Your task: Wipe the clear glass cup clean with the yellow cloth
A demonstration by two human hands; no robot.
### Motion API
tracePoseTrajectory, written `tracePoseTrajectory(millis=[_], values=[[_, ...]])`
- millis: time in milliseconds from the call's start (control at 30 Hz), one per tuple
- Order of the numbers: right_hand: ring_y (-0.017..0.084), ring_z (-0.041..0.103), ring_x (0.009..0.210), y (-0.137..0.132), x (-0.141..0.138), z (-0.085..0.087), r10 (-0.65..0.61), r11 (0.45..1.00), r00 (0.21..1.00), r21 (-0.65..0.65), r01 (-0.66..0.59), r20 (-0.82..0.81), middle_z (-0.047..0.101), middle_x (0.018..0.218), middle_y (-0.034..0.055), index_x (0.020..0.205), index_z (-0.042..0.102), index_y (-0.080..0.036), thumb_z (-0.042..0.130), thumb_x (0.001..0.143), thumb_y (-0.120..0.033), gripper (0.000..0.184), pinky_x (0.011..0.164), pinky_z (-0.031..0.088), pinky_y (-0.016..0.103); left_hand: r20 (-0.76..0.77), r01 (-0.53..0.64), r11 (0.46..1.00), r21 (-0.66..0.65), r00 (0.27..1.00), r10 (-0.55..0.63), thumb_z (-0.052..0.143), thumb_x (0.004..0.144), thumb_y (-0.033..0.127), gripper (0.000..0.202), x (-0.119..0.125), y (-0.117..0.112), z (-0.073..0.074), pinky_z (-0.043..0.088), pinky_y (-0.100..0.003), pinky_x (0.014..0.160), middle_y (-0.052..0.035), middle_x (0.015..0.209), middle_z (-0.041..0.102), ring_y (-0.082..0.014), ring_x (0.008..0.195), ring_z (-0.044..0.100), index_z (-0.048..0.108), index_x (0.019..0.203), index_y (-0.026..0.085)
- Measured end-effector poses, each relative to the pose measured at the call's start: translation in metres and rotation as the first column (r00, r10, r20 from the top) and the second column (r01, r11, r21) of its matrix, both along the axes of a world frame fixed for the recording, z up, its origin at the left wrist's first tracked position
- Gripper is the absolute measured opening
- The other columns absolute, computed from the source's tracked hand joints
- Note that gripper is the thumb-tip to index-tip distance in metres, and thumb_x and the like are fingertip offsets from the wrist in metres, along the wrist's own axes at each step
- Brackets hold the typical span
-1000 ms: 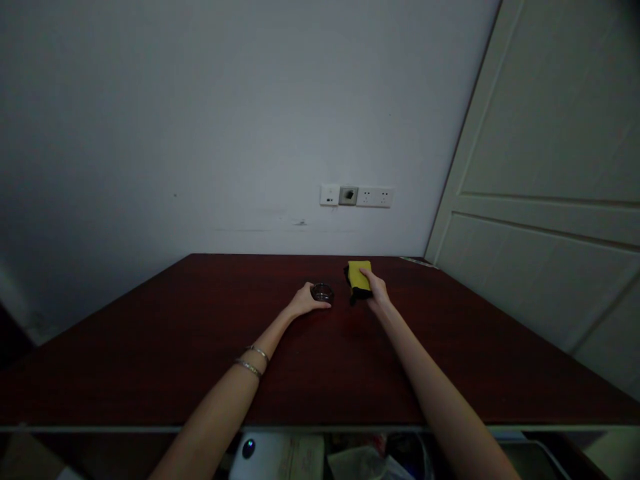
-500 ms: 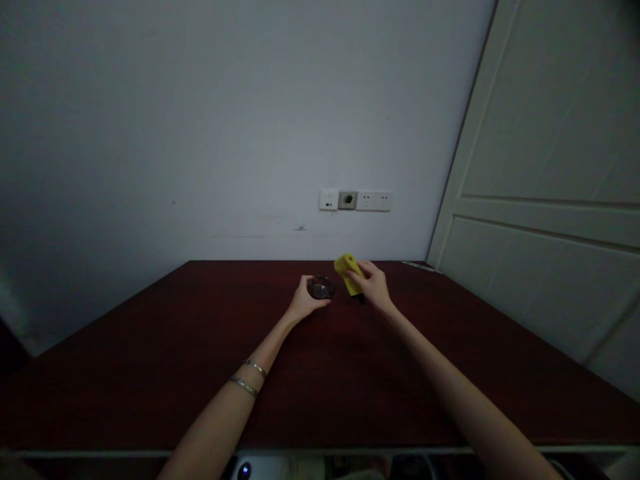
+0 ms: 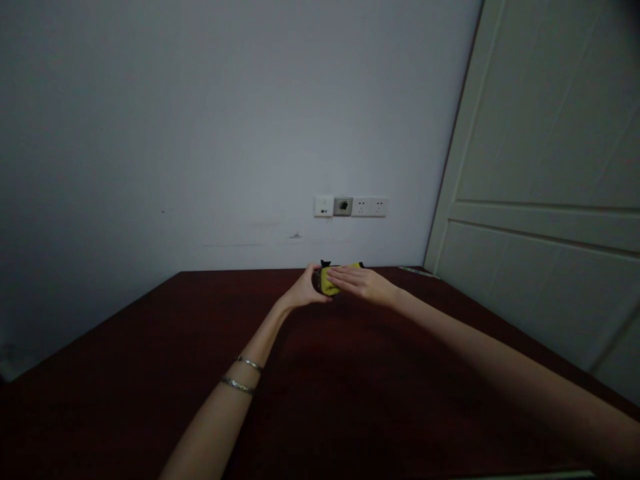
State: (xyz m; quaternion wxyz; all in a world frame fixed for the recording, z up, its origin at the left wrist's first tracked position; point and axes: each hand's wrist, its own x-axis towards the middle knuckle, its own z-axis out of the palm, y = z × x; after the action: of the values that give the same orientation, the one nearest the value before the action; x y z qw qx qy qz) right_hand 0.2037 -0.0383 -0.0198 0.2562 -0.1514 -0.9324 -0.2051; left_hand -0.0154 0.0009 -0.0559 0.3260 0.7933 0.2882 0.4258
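Observation:
Near the far side of the dark red table, my left hand (image 3: 304,288) grips a small round dark glass dish (image 3: 316,281), thumb in front and fingers round the back. My right hand (image 3: 363,283) presses a yellow cloth (image 3: 327,287) with black edging onto the dish, its fingers laid together over the fabric. The cloth hides most of the dish and its inside. Part of the cloth sticks out behind the right fingers.
The dark red table (image 3: 200,360) meets a pale wall (image 3: 225,133) at the back. On the wall are white socket plates (image 3: 370,207) and a grey one (image 3: 343,206). A white panelled door (image 3: 540,167) stands along the right side.
My right hand has moved left and brought the yellow cloth from beside the glass dish onto it. My left hand still holds the dish. The view has tilted slightly upward.

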Motion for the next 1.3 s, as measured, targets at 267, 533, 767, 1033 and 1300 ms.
tracePoseTrajectory(millis=[267, 533, 767, 1033, 1300], values=[[0.019, 0.053, 0.121, 0.014, 0.006, 0.015, 0.195, 0.981, 0.953, -0.034, -0.192, 0.232, 0.061, 0.124, 0.0137, 0.122, 0.058, -0.014, 0.047, 0.090, -0.013, 0.034, 0.104, 0.043, 0.040, -0.116, 0.176, 0.984, 0.011, 0.978, -0.174, 0.085, 0.040, 0.017, 0.086, 0.004, 0.004, 0.009, 0.040, -0.041, 0.099, -0.0094, 0.118, 0.053, -0.0279, 0.114, 0.051, 0.043, 0.115, 0.017], [0.018, 0.052, 0.123, 0.031, -0.006, 0.032, 0.109, 0.989, 0.895, 0.044, -0.142, 0.432, 0.062, 0.123, 0.0121, 0.123, 0.057, -0.012, 0.041, 0.091, -0.013, 0.035, 0.107, 0.039, 0.037, -0.075, 0.176, 0.984, -0.039, 0.981, -0.179, 0.083, 0.042, 0.013, 0.082, -0.002, 0.011, 0.016, 0.041, -0.039, 0.096, -0.0077, 0.112, 0.056, -0.0256, 0.108, 0.054, 0.043, 0.114, 0.017], [0.018, 0.047, 0.127, 0.037, -0.015, 0.039, -0.046, 0.984, 0.876, 0.175, -0.044, 0.479, 0.052, 0.136, 0.0080, 0.129, 0.050, -0.020, 0.044, 0.090, -0.009, 0.041, 0.105, 0.039, 0.042, 0.072, 0.163, 0.982, -0.094, 0.985, -0.157, 0.082, 0.043, 0.009, 0.077, -0.010, 0.019, 0.016, 0.045, -0.033, 0.088, -0.0063, 0.108, 0.055, -0.0228, 0.105, 0.055, 0.040, 0.107, 0.020], [0.022, 0.045, 0.128, 0.027, -0.032, 0.033, -0.286, 0.955, 0.879, 0.189, 0.229, 0.381, 0.049, 0.139, 0.0109, 0.132, 0.046, -0.017, 0.040, 0.088, -0.005, 0.046, 0.063, 0.054, 0.022, 0.170, 0.061, 0.996, -0.071, 0.984, -0.048, 0.079, 0.044, 0.008, 0.076, -0.014, 0.025, 0.020, 0.047, -0.031, 0.082, -0.0058, 0.106, 0.054, -0.0202, 0.098, 0.057, 0.038, 0.108, 0.019], [0.026, 0.060, 0.104, 0.007, -0.061, 0.031, -0.434, 0.853, 0.877, -0.221, 0.473, 0.205, 0.065, 0.114, 0.0154, 0.108, 0.060, -0.013, 0.056, 0.072, -0.010, 0.036, 0.080, 0.049, 0.032, 0.247, -0.013, 1.000, -0.014, 0.969, 0.016, 0.081, 0.044, 0.012, 0.076, -0.006, 0.028, 0.013, 0.047, -0.029, 0.081, -0.0059, 0.105, 0.057, -0.0196, 0.094, 0.059, 0.039, 0.107, 0.018]])
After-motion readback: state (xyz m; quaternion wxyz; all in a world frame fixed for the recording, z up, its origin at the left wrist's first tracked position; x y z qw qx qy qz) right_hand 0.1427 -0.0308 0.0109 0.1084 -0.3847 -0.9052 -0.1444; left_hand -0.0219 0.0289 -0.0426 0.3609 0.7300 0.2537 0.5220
